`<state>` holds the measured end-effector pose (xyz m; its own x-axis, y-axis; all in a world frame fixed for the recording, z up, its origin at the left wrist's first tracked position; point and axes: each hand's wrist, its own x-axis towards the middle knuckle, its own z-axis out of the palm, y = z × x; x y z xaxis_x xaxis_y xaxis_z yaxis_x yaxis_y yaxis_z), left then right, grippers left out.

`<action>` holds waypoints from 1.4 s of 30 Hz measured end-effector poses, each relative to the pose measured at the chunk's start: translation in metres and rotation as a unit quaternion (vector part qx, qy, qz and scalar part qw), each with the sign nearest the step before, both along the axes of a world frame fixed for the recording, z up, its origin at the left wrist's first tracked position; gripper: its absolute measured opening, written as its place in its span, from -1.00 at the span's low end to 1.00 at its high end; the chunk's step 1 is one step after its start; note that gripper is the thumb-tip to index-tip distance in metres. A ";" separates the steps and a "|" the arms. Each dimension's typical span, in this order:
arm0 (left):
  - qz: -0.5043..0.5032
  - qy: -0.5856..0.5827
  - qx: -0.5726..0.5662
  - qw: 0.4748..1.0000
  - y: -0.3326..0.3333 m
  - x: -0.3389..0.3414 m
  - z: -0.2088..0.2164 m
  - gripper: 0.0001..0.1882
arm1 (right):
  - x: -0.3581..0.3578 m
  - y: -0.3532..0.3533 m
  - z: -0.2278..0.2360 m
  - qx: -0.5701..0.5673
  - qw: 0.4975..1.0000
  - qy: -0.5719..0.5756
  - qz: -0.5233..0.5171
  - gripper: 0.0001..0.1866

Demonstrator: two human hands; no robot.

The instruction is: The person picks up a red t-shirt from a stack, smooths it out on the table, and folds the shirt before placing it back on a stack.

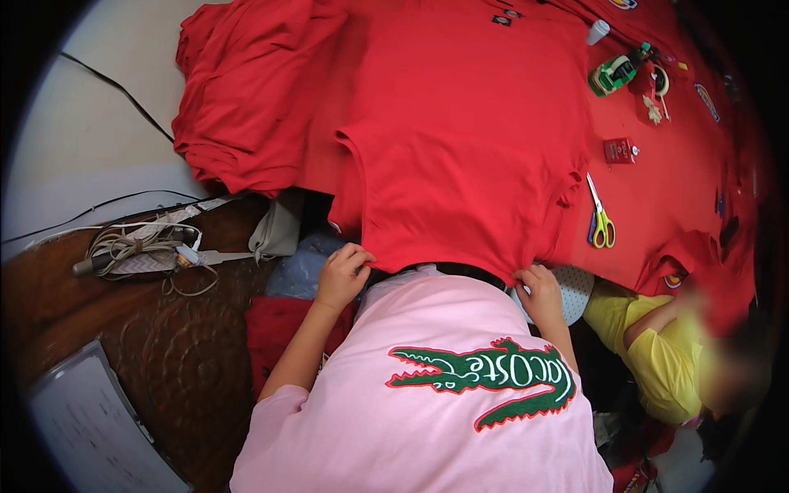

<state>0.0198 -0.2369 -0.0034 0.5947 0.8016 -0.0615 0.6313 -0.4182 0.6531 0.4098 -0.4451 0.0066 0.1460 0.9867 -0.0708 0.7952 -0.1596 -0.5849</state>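
Observation:
A red shirt (460, 189) lies spread toward me over more red cloth, its near edge hanging at the table's front. My left hand (342, 277) pinches that edge at its left corner, fingers closed on the cloth. At the right end of the same edge, my right hand (540, 292) is closed on the fabric between thumb and fingers. The edge sags slightly between both hands, just in front of my pink top. To the right of the shirt lies a pair of scissors (603, 227) with yellow-green handles.
A small red container (620, 150), a green-and-black object (611, 76) and a white cup-like piece (597, 32) stand at the right. Heaped red cloth (238, 99) lies far left. Coiled cable (131, 248) sits at left. A person in yellow (667, 361) is close at right.

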 end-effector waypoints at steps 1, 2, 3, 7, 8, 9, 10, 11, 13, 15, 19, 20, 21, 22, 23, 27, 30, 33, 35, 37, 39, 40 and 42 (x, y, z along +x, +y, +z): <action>0.010 -0.011 -0.068 0.998 0.003 0.002 0.004 -0.85 | 0.006 0.006 0.007 -0.019 1.000 0.012 0.019 -0.79; 0.020 -0.023 -0.132 0.991 0.009 0.005 0.009 -0.85 | 0.014 0.015 0.016 -0.034 0.998 0.022 0.038 -0.80; -0.013 -0.031 -0.157 0.987 0.021 0.009 0.016 -0.84 | 0.024 0.031 0.030 -0.044 0.996 0.060 0.052 -0.80; -0.156 -0.122 -0.158 0.967 0.134 0.061 0.070 -0.80 | 0.084 0.123 0.098 -0.019 0.996 0.068 0.052 -0.82; -0.100 -0.197 -0.161 0.962 0.168 0.076 0.077 -0.73 | 0.106 0.157 0.115 0.039 0.996 -0.042 0.065 -0.84; -0.050 -0.273 -0.166 0.946 0.198 0.094 0.082 -0.66 | 0.124 0.185 0.130 0.126 0.987 -0.095 0.032 -0.79; -0.001 -0.372 -0.128 0.920 0.214 0.124 0.106 -0.56 | 0.142 0.211 0.146 0.212 0.966 -0.149 -0.013 -0.73; 0.051 -0.465 -0.099 0.878 0.226 0.150 0.122 -0.46 | 0.147 0.233 0.158 0.319 0.921 -0.207 -0.079 -0.69; 0.054 -0.376 -0.019 0.925 0.258 0.151 0.114 -0.29 | 0.163 0.250 0.171 0.383 0.899 -0.153 -0.148 -0.59; -0.008 -0.199 0.159 0.967 0.278 0.123 0.056 -0.30 | 0.166 0.238 0.144 0.388 0.901 -0.026 -0.189 -0.57; 0.117 -0.208 -0.088 0.967 0.245 0.069 -0.034 -0.36 | 0.147 0.173 0.056 0.170 0.934 -0.004 -0.315 -0.53; 0.135 -0.244 -0.128 0.952 0.238 0.066 -0.041 -0.41 | 0.145 0.155 0.036 0.155 0.925 -0.031 -0.347 -0.58; 0.153 -0.278 -0.169 0.933 0.232 0.065 -0.049 -0.46 | 0.143 0.136 0.009 0.119 0.916 -0.004 -0.383 -0.60; 0.179 -0.273 -0.173 0.929 0.228 0.057 -0.062 -0.53 | 0.138 0.125 -0.008 0.085 0.907 0.027 -0.411 -0.61; 0.205 -0.266 -0.175 0.925 0.227 0.051 -0.072 -0.58 | 0.129 0.122 -0.012 0.034 0.911 0.050 -0.409 -0.60; 0.163 -0.157 -0.158 0.961 0.226 0.053 -0.056 -0.78 | 0.119 0.125 -0.001 -0.030 0.871 0.287 -0.398 -0.68; 0.106 -0.176 -0.232 0.951 0.238 0.049 -0.012 -0.77 | 0.127 0.133 0.063 0.005 0.826 0.456 -0.331 -0.78; 0.034 -0.256 -0.255 0.932 0.246 0.064 0.118 -0.81 | 0.140 0.133 0.153 0.151 0.841 0.446 -0.267 -0.77; -0.027 -0.331 -0.230 0.915 0.253 0.070 0.206 -0.82 | 0.171 0.120 0.196 0.296 0.809 0.476 -0.180 -0.72; -0.103 -0.419 -0.127 0.893 0.270 0.068 0.249 -0.76 | 0.186 0.134 0.243 0.396 0.785 0.439 -0.185 -0.70; -0.098 -0.466 -0.199 0.856 0.294 0.052 0.269 -0.66 | 0.201 0.168 0.280 0.415 0.790 0.426 -0.147 -0.71; -0.062 -0.450 -0.222 0.863 0.298 0.078 0.289 -0.67 | 0.214 0.187 0.285 0.418 0.788 0.427 -0.148 -0.70; 0.015 -0.374 -0.264 0.889 0.332 0.118 0.300 -0.81 | 0.217 0.246 0.297 0.346 0.817 0.420 -0.192 -0.69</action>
